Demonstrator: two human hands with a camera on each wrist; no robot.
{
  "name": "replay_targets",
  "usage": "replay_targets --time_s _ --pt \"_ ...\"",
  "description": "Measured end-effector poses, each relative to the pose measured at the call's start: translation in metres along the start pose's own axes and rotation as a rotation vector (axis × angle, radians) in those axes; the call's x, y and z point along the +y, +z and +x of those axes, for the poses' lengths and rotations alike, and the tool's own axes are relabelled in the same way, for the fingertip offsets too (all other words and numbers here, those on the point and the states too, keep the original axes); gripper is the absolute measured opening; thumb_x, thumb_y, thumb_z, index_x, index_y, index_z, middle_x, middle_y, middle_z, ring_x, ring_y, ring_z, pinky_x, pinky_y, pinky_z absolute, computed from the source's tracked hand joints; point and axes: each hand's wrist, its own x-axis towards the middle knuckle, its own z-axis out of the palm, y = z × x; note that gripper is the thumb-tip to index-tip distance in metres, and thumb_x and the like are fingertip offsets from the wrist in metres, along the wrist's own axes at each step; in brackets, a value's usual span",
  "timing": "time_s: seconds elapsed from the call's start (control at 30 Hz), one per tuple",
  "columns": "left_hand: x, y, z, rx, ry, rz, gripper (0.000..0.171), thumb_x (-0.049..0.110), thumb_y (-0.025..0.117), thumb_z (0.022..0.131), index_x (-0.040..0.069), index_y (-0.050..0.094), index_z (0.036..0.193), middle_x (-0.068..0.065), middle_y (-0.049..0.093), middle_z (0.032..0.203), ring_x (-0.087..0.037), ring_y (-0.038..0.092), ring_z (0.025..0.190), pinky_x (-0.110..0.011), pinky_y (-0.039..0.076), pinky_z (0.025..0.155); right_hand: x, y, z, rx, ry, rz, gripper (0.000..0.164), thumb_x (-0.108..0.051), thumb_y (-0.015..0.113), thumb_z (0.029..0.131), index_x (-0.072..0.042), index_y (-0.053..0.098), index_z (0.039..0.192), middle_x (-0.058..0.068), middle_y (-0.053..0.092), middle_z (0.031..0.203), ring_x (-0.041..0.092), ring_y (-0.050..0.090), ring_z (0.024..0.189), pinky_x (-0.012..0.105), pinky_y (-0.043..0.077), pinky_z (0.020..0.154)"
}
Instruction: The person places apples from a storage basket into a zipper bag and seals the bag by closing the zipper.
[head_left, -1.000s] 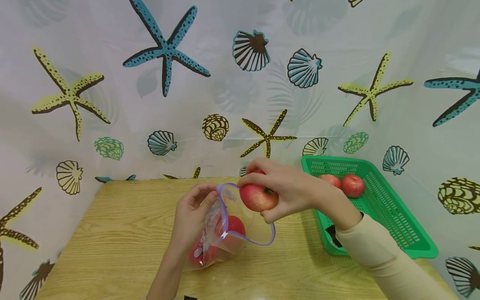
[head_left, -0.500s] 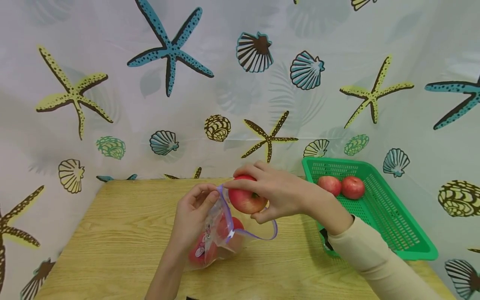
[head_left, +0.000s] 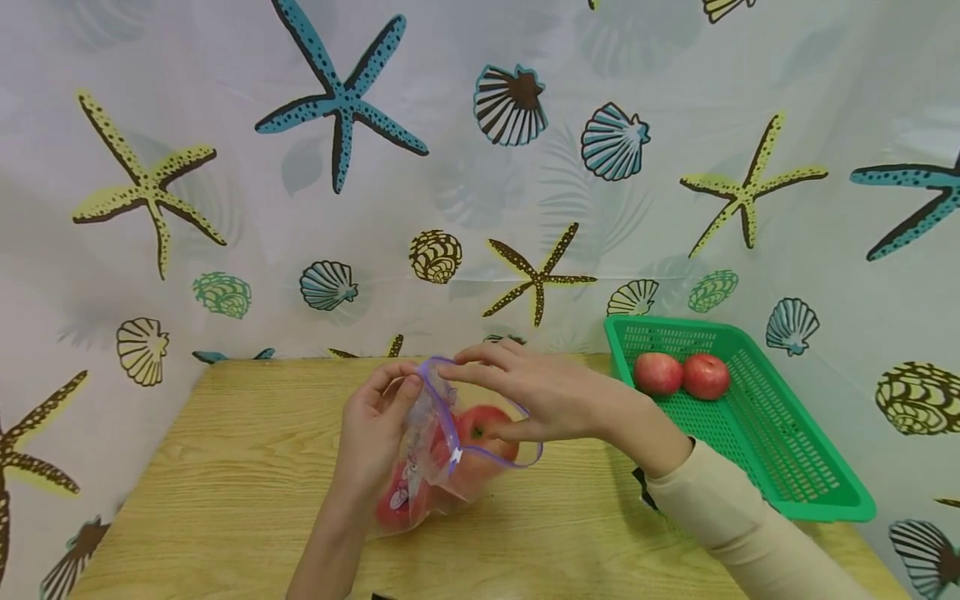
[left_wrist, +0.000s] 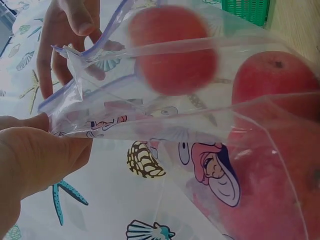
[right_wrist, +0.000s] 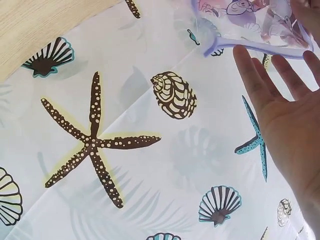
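A clear zip bag (head_left: 427, 487) with a purple rim and printed cartoon figures stands on the table, several red apples inside. My left hand (head_left: 378, 417) pinches its rim at the left between thumb and fingers; the left wrist view shows this grip on the zip bag (left_wrist: 75, 107) close up. Over the mouth of the bag, my right hand (head_left: 551, 392) has its fingers spread and holds nothing. Just below it an apple (head_left: 487, 433) is in the bag's opening; the same apple (left_wrist: 172, 50) looks blurred in the left wrist view.
A green basket (head_left: 795, 417) stands at the right with two apples (head_left: 682, 375) in its far left corner. The wooden table (head_left: 247, 450) ends at the back against a curtain (head_left: 375, 208) printed with starfish and shells.
My right hand moved left over the bag and let go of the apple, which dropped into the bag's mouth. My left hand kept its pinch on the rim and shifted slightly left.
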Motion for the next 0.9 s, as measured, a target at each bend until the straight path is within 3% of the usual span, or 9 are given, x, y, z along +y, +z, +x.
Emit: replay_targets --time_s 0.17,0.5,0.9 --pt "-0.001 0.0 0.0 -0.003 -0.009 -0.017 0.006 0.009 0.056 0.1 0.01 0.061 0.104 0.0 0.059 0.109 -0.015 0.062 0.107 -0.025 0.057 0.087 0.003 0.0 -0.006 0.001 -0.023 0.022 0.068 -0.029 0.075 0.09 -0.019 0.043 0.149 0.003 0.048 0.141 0.02 0.047 0.125 0.035 0.05 0.099" --pt "-0.002 0.0 0.0 -0.007 0.001 -0.049 0.011 0.007 0.057 0.1 0.017 0.063 0.099 0.003 0.059 0.107 -0.013 0.06 0.105 -0.024 0.057 0.084 0.02 -0.008 -0.027 -0.038 0.089 0.056 0.052 -0.023 0.069 0.095 -0.021 0.05 0.143 -0.002 0.051 0.14 0.018 0.046 0.129 0.034 0.052 0.098" --pt "0.0 -0.002 0.001 0.011 -0.015 -0.024 0.008 0.008 0.055 0.101 0.014 0.062 0.102 0.001 0.057 0.11 -0.015 0.059 0.106 -0.025 0.057 0.085 0.044 -0.006 -0.049 -0.044 0.202 0.092 0.053 -0.022 0.073 0.091 -0.019 0.053 0.14 -0.001 0.057 0.131 0.02 0.053 0.124 0.041 0.05 0.101"
